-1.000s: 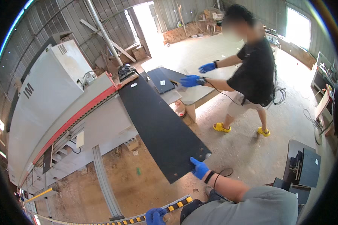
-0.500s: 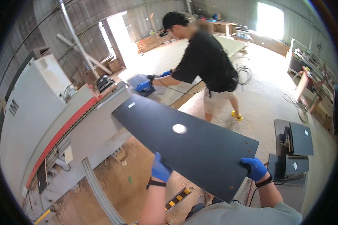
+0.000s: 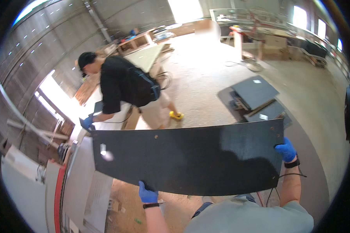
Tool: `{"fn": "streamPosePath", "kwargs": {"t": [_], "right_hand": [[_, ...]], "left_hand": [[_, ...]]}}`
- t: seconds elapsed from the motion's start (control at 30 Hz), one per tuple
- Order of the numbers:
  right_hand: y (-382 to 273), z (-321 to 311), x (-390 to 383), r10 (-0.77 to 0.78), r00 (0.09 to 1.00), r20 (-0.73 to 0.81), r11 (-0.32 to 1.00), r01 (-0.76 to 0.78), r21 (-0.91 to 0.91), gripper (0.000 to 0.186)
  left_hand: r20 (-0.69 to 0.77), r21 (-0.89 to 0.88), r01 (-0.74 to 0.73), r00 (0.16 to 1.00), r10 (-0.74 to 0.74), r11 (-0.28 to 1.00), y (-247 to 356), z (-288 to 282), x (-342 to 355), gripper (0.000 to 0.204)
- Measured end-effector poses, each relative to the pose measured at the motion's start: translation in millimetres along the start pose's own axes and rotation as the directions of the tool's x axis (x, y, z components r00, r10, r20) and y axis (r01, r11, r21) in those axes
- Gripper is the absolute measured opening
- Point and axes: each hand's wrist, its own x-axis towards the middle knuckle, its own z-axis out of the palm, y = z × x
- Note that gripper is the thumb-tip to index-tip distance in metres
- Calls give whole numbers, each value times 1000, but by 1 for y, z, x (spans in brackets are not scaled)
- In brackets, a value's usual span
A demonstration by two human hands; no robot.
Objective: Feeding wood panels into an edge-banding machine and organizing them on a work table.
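Between my two blue-gloved hands I hold a long black board (image 3: 190, 159) with a small white label near its left end and small round spots along its edges. My left hand (image 3: 147, 193) grips the near long edge, left of the middle, its fingertips against the board and partly hidden by it. The short right edge is in my right hand (image 3: 286, 150), thumb over the top face and the other fingers out of sight behind. A black band sits on each of my wrists.
A co-worker (image 3: 130, 85) in a black shirt bends over a work surface beyond the board's left end. Dark panels (image 3: 255, 92) lie stacked at the right. At left stands a pale machine with a red strip (image 3: 60, 194). Workbenches (image 3: 260, 37) line the far side.
The view has swung right. The board has turned from slanting to lying nearly level across the view, still in both hands. The stacked panels now appear beyond the board's right end.
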Motion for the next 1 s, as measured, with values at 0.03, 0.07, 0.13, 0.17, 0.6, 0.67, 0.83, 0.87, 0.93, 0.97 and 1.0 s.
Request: {"fn": "streamPosePath", "kwargs": {"t": [0.03, 0.07, 0.13, 0.17, 0.6, 0.67, 0.83, 0.87, 0.93, 0.97, 1.0], "right_hand": [[-6, -37, -23, -60, 997, -40, 998, 60, 4, 52], [-13, -68, -50, -117, 991, -71, 993, 117, 3, 58], [4, -150, -109, -278, 916, -288, 958, 243, -151, 65], [8, -183, -144, -322, 862, -391, 862, 97, -497, 51], [50, -388, -389, -435, 654, -619, 898, 369, -242, 26], [40, -404, -423, -368, 623, -690, 928, 286, -237, 25], [67, -402, -606, -348, 425, -836, 898, 408, -166, 36], [83, -398, -621, -318, 291, -902, 870, 467, -156, 38], [105, -417, -672, -245, 40, -969, 825, 533, -186, 44], [106, -422, -650, -146, -115, -983, 831, 525, -185, 50], [106, -426, -627, -39, -266, -963, 840, 514, -176, 57]], "left_hand": [[82, 43, 22, 996, -26, 999, -20, 26, -15, 54], [157, 84, 35, 986, -48, 996, -35, 56, -29, 61], [301, 137, 131, 939, -167, 982, -48, 94, -33, 71], [426, 181, 190, 869, -251, 965, -60, 112, -34, 81], [930, -185, 660, 356, -87, 728, -418, 54, 106, 31], [935, -144, 669, 333, -121, 729, -452, 44, 84, 27], [448, 226, 777, 454, -771, 588, -518, 164, -149, 55], [28, 218, 829, 522, -853, 515, -513, 193, -178, 72], [152, 248, 854, 432, -889, 458, -535, 221, -220, 86], [194, 295, 845, 403, -894, 445, -541, 221, -229, 83], [230, 342, 834, 373, -899, 433, -548, 220, -236, 81]]}}
